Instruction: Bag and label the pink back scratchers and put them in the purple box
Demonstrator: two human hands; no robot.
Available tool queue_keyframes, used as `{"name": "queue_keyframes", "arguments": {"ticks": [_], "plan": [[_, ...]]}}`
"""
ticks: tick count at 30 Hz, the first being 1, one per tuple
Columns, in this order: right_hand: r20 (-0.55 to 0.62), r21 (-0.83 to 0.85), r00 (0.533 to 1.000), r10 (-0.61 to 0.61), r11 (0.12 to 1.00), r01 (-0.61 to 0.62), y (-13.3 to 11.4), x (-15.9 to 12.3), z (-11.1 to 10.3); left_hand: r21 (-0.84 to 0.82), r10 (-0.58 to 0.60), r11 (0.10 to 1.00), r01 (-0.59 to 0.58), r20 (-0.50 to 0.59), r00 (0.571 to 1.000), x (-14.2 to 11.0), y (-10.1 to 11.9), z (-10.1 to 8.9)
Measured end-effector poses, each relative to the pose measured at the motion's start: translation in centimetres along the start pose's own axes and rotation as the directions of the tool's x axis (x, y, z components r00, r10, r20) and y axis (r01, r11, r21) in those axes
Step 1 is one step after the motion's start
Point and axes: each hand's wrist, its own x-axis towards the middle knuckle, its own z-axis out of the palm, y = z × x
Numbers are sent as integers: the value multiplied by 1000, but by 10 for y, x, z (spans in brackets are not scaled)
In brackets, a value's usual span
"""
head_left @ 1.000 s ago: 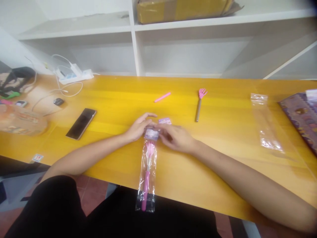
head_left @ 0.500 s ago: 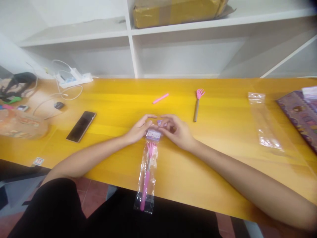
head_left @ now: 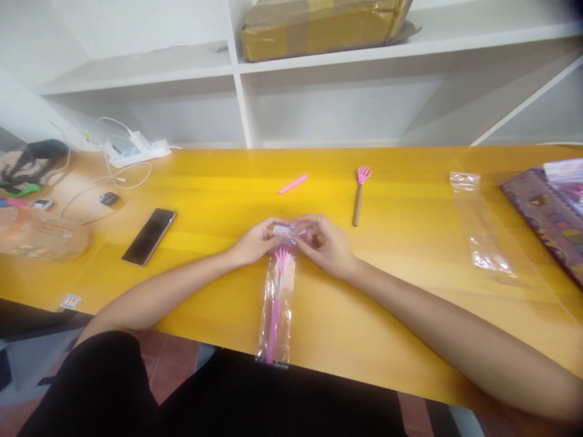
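A pink back scratcher [head_left: 274, 315] lies inside a long clear plastic bag [head_left: 288, 309], its claw end toward my hands and its far end at the table's front edge. My left hand [head_left: 259, 241] pinches the bag's printed top between thumb and fingers. At the other corner of that top, my right hand [head_left: 324, 243] grips it too, fingers curled. The fingers partly hide the printed label. Beyond my hands lie a loose pink tube [head_left: 293, 184] and a second back scratcher [head_left: 359, 197] with a pink claw and bare metal rod.
A phone [head_left: 149, 237] lies left of my hands, with a power strip [head_left: 139, 153] and cables behind it. To the right are a clear plastic bag [head_left: 483, 224] and a purple patterned package [head_left: 546, 218]. White shelving holding a cardboard box [head_left: 319, 30] stands at the back.
The bagged back scratcher has moved up and away from my lap, its top now between both hands. My left fingers have closed on the bag's top.
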Motion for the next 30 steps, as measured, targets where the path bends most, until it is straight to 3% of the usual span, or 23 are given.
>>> {"name": "queue_keyframes", "arguments": {"ticks": [6,16,22,27,30], "plan": [[94,-102,995,-25,994,35,6,-1,-4,-81,19,997,-20,-14,1000,1,-2,1],[226,-252,974,-32,963,91,4,-2,-10,-54,34,998,-33,5,999,-1,-3,0],[159,-222,977,-139,960,172,3,0,-11,-31,-2,1000,1,-23,1000,0,0,3],[255,-247,941,-223,926,286,-2,-1,-10,-43,-17,999,17,-1,1000,0,4,3],[247,-283,930,-273,897,339,-5,-1,-8,-66,-25,997,27,21,999,0,4,1]]}}
